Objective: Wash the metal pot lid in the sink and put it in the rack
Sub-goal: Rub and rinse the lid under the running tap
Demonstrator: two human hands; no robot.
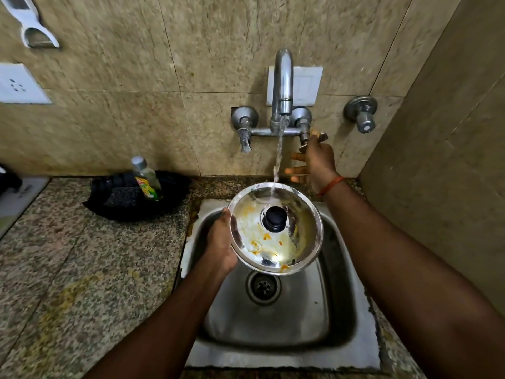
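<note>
My left hand (220, 242) grips the left rim of a round metal pot lid (297, 242) with a black knob, held tilted over the steel sink (341, 310). Yellow and orange food stains streak the lid. Water runs from the wall tap (282, 86) onto the lid's far edge. My right hand (317, 160) is raised at the tap's right valve handle (314, 139), thumb and forefinger at the handle and the other fingers spread. No rack is in view.
A dish-soap bottle (147, 179) and a dark scrub pad (123, 196) sit in a black tray (175, 184) on the granite counter left of the sink. A second valve (362, 114) juts from the wall at right. The side wall stands close on the right.
</note>
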